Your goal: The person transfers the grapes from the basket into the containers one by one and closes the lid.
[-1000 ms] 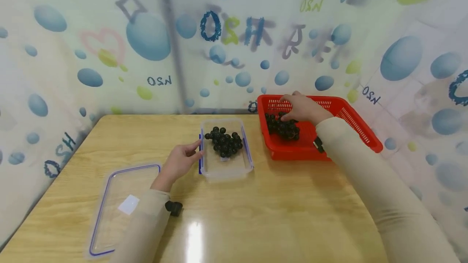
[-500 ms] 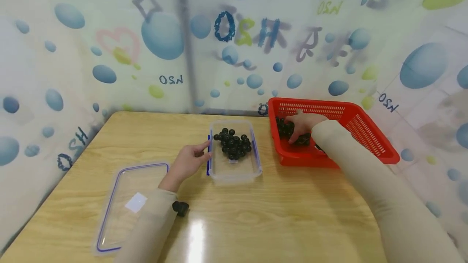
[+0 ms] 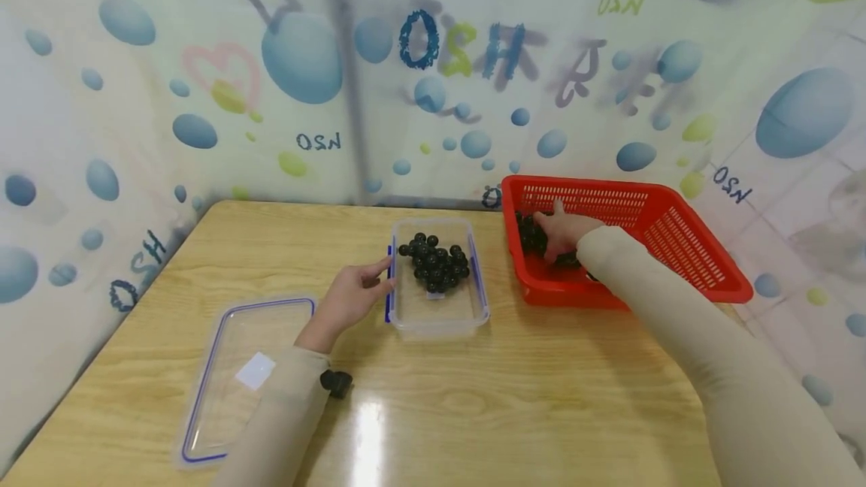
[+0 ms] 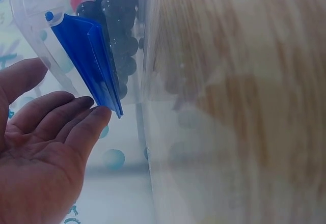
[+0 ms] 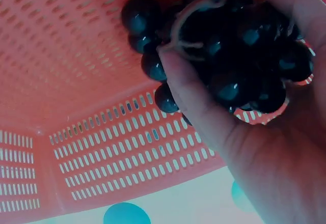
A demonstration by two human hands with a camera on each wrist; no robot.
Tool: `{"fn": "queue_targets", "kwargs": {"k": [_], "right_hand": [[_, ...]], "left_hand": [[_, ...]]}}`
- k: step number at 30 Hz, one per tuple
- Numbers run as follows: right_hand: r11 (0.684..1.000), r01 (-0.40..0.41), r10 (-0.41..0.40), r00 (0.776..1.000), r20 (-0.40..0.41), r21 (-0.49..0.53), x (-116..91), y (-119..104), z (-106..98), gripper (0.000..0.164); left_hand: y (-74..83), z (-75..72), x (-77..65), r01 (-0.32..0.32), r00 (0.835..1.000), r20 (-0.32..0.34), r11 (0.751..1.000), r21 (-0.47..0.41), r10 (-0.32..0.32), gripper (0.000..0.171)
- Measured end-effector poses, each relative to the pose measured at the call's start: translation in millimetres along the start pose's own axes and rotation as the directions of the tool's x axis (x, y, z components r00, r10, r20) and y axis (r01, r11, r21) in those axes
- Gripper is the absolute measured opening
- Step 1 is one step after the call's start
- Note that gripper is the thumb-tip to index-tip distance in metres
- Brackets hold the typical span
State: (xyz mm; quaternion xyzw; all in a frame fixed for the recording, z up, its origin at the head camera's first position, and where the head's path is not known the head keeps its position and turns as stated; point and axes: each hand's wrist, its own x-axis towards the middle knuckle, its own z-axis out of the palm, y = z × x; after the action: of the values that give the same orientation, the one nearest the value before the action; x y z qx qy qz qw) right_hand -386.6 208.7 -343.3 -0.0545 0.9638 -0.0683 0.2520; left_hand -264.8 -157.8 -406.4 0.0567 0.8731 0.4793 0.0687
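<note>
In the head view, my right hand is down inside the red basket, near its left end. It grips a bunch of dark grapes, with the thumb along the stem and the other fingers on the far side, partly out of view. My left hand is beside a clear plastic box, its fingers extended at the blue side latch. Another bunch of dark grapes lies in that box.
A clear lid with a blue seal and a white label lies at the left of the wooden table, partly under my left forearm. Behind the table stands a patterned wall.
My right hand has lowered from above the grapes in the basket and closed round them. My left hand stays by the box. The head view has shifted, so everything sits further right.
</note>
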Motion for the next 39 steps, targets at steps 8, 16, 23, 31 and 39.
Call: {"fn": "queue_targets", "kwargs": {"k": [8,16,23,31,39], "right_hand": [[0.995,0.064,-0.071,0.993,-0.092,-0.072,-4.8,3.6,4.4,0.077],[0.978,0.146,-0.166,0.977,-0.137,-0.146,-12.3,8.5,-2.9,0.04],[0.974,0.169,-0.203,0.948,-0.246,-0.151,-24.2,12.9,-23.8,0.024],[0.962,0.222,-0.267,0.89,-0.369,-0.16,-60.0,7.7,-40.7,0.021],[0.913,0.374,-0.404,0.759,-0.511,-0.166,-113.5,-31.5,-43.7,0.022]], "left_hand": [[-2.8,1.2,-3.8,0.001,1.0,0.001,1.0,-0.012,-0.001,0.05],[-4.7,-1.9,-8.0,-0.006,1.0,-0.001,1.0,0.005,0.006,0.051],[-4.6,-3.1,-3.5,-0.006,1.0,0.01,1.0,-0.003,0.006,0.051],[-2.2,-1.8,-1.0,-0.004,1.0,0.019,1.0,-0.004,0.004,0.05],[1.0,-2.1,0.2,-0.029,0.999,0.022,0.999,-0.015,0.029,0.05]]}}
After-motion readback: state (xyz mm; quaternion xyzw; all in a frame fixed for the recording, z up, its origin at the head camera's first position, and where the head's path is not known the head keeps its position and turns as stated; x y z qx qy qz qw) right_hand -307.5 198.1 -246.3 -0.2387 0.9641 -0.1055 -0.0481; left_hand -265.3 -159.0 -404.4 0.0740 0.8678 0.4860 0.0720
